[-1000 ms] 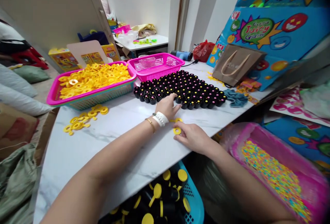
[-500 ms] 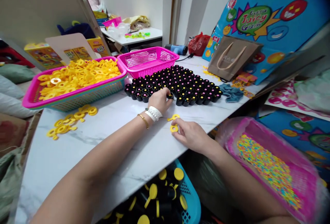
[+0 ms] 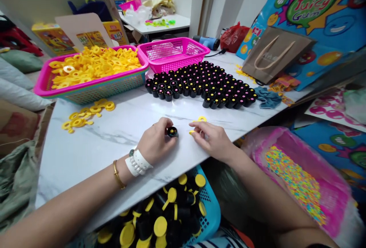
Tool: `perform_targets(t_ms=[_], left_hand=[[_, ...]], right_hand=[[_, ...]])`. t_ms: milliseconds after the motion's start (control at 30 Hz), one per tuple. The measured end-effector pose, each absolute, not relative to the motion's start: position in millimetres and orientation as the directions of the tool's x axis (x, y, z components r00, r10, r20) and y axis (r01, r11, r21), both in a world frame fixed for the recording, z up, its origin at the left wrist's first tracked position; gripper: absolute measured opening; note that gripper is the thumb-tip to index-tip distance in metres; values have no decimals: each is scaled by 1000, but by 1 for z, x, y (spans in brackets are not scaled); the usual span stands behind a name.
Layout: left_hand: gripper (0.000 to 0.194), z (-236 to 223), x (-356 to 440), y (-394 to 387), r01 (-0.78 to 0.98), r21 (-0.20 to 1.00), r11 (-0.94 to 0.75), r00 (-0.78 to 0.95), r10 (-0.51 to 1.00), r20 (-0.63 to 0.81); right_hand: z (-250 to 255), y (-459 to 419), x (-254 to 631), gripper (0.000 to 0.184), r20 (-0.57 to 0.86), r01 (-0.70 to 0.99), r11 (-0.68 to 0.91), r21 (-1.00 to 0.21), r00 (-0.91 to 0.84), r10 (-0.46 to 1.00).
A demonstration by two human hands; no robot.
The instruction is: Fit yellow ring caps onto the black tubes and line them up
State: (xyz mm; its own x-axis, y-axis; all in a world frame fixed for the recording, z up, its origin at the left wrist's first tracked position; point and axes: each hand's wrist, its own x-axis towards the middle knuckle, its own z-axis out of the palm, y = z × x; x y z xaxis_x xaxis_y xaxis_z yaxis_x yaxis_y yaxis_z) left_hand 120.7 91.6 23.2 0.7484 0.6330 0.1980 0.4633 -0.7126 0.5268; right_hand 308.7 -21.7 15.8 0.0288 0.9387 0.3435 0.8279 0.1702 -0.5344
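Note:
My left hand (image 3: 156, 141) is closed around a small black cup (image 3: 172, 132), gripped between thumb and fingers over the white marbled table (image 3: 120, 156). A yellow dot shows inside the cup. To the right, my right hand (image 3: 210, 137) pinches a yellow ring-shaped piece (image 3: 191, 132), mostly hidden by the fingers. Just behind those fingers, another yellow ring piece (image 3: 202, 119) lies on the table. Farther back, many black cups (image 3: 200, 80) stand upright in a packed group, with pink or yellow dots inside.
Yellow ring pieces fill a pink basket (image 3: 40, 84) at the left, and several lie before it (image 3: 85, 115). Behind the cups is a pink basket (image 3: 174, 63). A blue basket (image 3: 213, 206) of yellow-lidded black cups sits below the table edge. A paper bag (image 3: 274, 55) stands at right.
My left hand has drawn back from the group of cups towards me, bringing one black cup. My right hand stays nearly in place with its yellow ring piece. The view has shifted slightly.

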Motion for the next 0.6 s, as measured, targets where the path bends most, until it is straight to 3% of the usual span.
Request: perform_targets(t_ms=[100, 200, 300, 467, 600], left_hand=[[27, 17, 114, 87, 412, 524, -745, 775, 589, 228], [23, 12, 114, 89, 381, 533, -755, 780, 572, 252], [25, 9, 115, 93, 359, 541, -761, 796, 552, 247], [27, 8, 115, 96, 336, 543, -770, 805, 534, 259], [28, 6, 114, 95, 331, 530, -781, 805, 527, 272]], right_hand=[[13, -29, 293, 22, 366, 936, 259, -236, -161, 916], [4, -44, 286, 24, 411, 965, 246, -92, -188, 892], [-3, -51, 288, 23, 488, 978, 174, -112, -99, 867], [1, -50, 297, 29, 483, 905, 246, -348, -52, 874], [-1, -68, 298, 54, 418, 891, 361, -274, -228, 879]])
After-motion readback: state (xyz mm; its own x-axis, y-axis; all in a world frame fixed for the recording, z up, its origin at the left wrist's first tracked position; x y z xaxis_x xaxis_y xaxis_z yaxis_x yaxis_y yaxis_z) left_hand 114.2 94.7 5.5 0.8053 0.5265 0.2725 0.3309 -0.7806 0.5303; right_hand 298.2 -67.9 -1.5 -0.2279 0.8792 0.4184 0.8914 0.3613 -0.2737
